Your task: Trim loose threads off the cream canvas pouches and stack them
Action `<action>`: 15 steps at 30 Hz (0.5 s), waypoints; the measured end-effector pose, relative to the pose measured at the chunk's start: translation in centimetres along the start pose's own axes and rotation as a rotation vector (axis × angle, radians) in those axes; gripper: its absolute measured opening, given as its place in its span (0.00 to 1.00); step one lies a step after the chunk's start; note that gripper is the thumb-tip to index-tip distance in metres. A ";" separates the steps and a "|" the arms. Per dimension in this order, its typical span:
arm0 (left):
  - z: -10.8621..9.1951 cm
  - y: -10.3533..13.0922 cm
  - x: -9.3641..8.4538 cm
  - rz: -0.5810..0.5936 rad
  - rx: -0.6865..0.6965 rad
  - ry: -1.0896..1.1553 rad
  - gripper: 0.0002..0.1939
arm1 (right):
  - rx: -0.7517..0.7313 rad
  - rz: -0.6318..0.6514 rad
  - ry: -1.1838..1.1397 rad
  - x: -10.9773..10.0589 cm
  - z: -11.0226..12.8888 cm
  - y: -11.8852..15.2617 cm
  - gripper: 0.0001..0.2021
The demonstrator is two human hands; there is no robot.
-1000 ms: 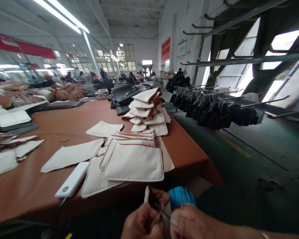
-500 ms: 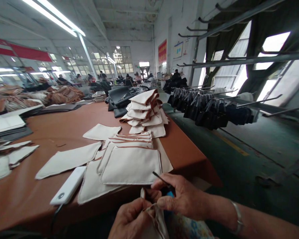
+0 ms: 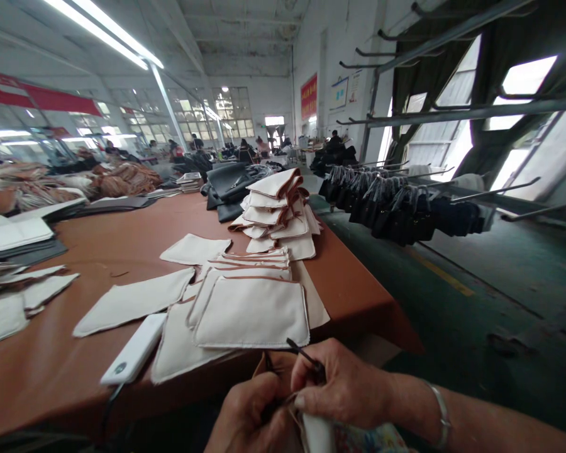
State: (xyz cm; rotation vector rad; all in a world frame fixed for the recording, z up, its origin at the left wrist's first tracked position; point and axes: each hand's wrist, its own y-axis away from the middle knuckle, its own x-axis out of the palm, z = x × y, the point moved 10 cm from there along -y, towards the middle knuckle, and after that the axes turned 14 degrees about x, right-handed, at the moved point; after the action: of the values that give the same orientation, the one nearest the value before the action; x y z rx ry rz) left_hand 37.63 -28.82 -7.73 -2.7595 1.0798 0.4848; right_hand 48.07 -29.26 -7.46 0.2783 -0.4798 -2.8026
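Note:
My left hand (image 3: 249, 412) is closed on the edge of a cream-and-brown sewn pouch piece (image 3: 319, 434), low at the front of the table. My right hand (image 3: 346, 384) is closed beside it, thumb and fingertips pinching the same edge. A thin dark tool (image 3: 302, 353) sticks out from between the right fingers; its exact kind cannot be made out. The brown side (image 3: 280, 362) of the piece shows behind the fingers. Just beyond my hands, a pile of flat cream pouch pieces (image 3: 252, 311) lies at the table edge.
The table (image 3: 136, 242) has a brown cover. On it are a white power bank (image 3: 134, 349) with a cable, a taller stack of folded cream pieces (image 3: 276, 214) and black leather pieces (image 3: 226, 182). Black bags (image 3: 396, 211) hang from a rack on the right.
My hands have drawn closer together on the piece, the right one shifting slightly down. More of the brown side shows behind the fingers. The view has shifted slightly.

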 end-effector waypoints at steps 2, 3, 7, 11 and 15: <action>0.5 0.1 0.3 0.012 -0.045 0.060 0.18 | -0.054 -0.044 0.018 -0.3 0.3 0.3 0.02; 0.8 0.1 0.4 0.017 -0.070 0.098 0.19 | -0.101 -0.060 0.028 -0.4 0.6 0.5 0.02; 1.2 0.5 0.3 -0.008 -0.133 0.302 0.24 | -0.436 -0.089 0.104 -0.2 3.2 2.5 0.03; 0.5 0.4 0.1 -0.088 -0.135 0.422 0.29 | -0.776 -0.149 0.316 0.5 4.3 5.0 0.05; 2.0 0.7 2.1 0.001 -0.215 0.469 0.31 | -0.901 -0.248 0.607 1.3 3.4 5.8 0.05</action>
State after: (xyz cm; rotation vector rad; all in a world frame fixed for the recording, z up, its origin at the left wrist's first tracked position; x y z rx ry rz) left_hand 38.05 -30.18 -10.35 -3.1575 1.1748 -0.0639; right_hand 47.44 -33.95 -2.50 0.9499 0.9668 -2.6216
